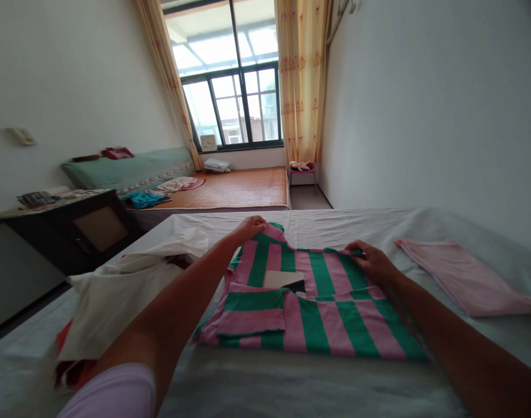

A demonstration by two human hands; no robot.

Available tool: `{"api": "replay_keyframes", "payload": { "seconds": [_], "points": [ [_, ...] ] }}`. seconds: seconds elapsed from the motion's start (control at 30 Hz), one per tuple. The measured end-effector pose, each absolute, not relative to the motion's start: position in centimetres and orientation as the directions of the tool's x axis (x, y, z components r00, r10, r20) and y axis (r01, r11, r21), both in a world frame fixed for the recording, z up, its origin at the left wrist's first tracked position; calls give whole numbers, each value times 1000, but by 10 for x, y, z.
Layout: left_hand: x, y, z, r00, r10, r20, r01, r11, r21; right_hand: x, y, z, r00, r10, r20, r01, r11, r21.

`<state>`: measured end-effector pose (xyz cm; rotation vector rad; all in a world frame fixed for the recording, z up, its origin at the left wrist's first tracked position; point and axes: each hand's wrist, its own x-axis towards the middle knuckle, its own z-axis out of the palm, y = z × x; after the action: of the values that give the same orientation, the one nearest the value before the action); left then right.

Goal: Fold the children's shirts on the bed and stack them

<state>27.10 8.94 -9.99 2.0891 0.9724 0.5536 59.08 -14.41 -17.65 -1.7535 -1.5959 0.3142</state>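
Observation:
A green and pink striped shirt (322,325) lies partly folded on the white sheet in front of me, one sleeve laid across its left part. A white and black patch (287,281) shows on its front. My left hand (253,226) pinches the shirt's far left edge, near a raised pink and green bit of cloth. At the far right edge, my right hand (370,259) is closed on the striped fabric, thumb and fingers together. Between the two hands the cloth's far edge runs nearly straight.
A rumpled cream cloth (117,305) with red fabric under it lies on the left. To the right is a flat pink garment (461,278). Beyond stand a bed with a brown mat (243,186), a dark cabinet (74,232) and a small stool (302,169) by the wall.

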Motion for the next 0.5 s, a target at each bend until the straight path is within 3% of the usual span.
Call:
{"api": "replay_keyframes", "payload": {
  "seconds": [0.1,0.17,0.27,0.37,0.5],
  "points": [
    [244,66,-85,699,690,188,222,-459,860,591,-163,-152,108,971,212,542,121,-831],
    [220,45,-83,771,610,184,121,-423,898,594,-178,-137,31,991,131,455,103,-884],
    [188,12,-95,853,516,81,144,-381,913,598,-193,-125,-152,988,-37,425,31,-905],
    [169,-10,-113,899,436,22,197,-449,871,596,-198,-125,-277,943,-183,453,-40,-891],
    [158,-17,-118,928,372,-16,268,-637,723,596,-196,-130,-246,953,-174,470,-40,-882]
  ]
}}
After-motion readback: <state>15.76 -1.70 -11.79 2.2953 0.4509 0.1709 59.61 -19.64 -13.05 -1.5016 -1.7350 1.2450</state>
